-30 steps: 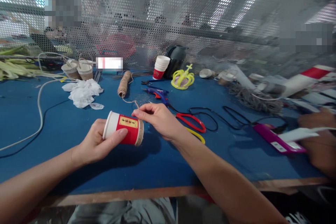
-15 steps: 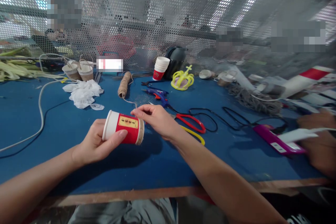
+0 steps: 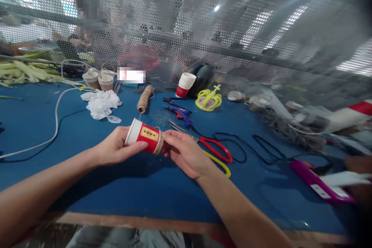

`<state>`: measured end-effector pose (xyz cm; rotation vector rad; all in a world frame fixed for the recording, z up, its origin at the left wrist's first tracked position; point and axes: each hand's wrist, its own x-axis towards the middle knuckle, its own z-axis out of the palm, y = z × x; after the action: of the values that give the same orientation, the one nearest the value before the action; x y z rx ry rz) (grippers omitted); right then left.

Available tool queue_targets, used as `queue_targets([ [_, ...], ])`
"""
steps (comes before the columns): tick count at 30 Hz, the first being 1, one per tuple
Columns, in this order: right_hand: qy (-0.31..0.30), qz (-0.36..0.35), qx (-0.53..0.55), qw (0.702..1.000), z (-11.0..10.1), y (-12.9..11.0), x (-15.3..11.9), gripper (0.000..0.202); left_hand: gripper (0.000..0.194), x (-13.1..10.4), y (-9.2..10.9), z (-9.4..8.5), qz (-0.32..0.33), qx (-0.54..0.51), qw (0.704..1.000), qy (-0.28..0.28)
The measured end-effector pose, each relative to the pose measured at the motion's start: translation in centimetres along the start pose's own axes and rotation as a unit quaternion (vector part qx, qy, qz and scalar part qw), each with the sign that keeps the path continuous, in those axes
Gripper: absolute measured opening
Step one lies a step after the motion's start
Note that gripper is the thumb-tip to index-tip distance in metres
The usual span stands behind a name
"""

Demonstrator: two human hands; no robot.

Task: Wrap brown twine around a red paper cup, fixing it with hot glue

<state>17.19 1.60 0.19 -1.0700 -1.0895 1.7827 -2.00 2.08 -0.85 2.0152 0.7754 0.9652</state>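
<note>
My left hand (image 3: 114, 148) is wrapped round a red and white paper cup (image 3: 147, 135), which lies tilted on its side above the table, its base toward the right. Twine (image 3: 159, 142) is wound about the base end. At that end my right hand (image 3: 184, 153) is closed, thumb and fingers pinching the twine against the cup; some fingertips are hidden. A strand runs back from the cup to a roll of twine (image 3: 144, 100). Scissors (image 3: 215, 148) with red and yellow handles lie just beyond my right hand, near a blue glue gun (image 3: 180, 114).
Behind stand stacked paper cups (image 3: 186, 84), a yellow crown-shaped piece (image 3: 208, 100) and a dark jug (image 3: 202, 81). White crumpled cloth (image 3: 103, 104) and twine-wrapped cups (image 3: 105, 81) are at left. A purple power strip (image 3: 316, 184) with black cable lies right, beside another person's blurred hand.
The view has shifted, so the tabletop things appear farther right and lower. My right hand has moved from the cup's upper base edge down around its base end; my left hand still holds the cup.
</note>
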Motion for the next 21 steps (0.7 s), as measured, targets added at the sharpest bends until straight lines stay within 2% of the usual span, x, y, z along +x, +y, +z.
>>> queue_targets([
  [3,0.039,-0.033,0.022,0.998,0.2,1.1,0.2,0.025,0.024,0.3,-0.8,-0.2,-0.113,-0.085,0.990,0.019],
  [6,0.059,-0.050,0.029,0.997,0.5,1.7,0.3,0.025,0.028,0.5,-1.3,-0.4,-0.158,-0.108,0.981,0.033],
  [21,0.068,-0.041,-0.006,0.997,0.7,2.3,0.8,0.022,0.029,0.7,-1.9,-0.7,-0.185,-0.153,0.970,0.023],
])
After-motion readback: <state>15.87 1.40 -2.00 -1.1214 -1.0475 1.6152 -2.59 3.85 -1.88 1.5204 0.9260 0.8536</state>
